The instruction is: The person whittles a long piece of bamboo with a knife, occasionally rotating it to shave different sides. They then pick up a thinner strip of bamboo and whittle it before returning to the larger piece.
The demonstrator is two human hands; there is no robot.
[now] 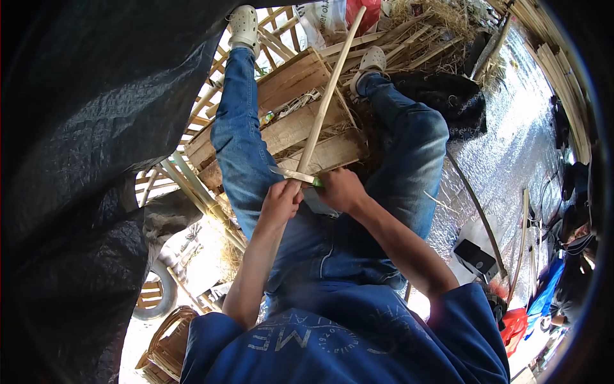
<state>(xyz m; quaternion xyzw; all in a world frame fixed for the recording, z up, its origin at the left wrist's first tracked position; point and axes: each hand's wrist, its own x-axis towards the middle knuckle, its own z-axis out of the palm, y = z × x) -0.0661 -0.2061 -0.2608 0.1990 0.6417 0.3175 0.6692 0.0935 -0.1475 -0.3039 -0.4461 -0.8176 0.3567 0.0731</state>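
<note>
A long pale bamboo stick runs from the upper middle down to my hands, over my lap in blue jeans. My left hand is closed around the stick's lower part. My right hand grips a knife by its green handle. The blade lies across the stick just above my left hand. Both hands sit close together between my outstretched legs, which end in white clogs.
A wooden pallet lies under my legs. Black tarpaulin fills the left side. Silver foil matting covers the ground at right, with bamboo strips along its edge, a black bag and a woven basket.
</note>
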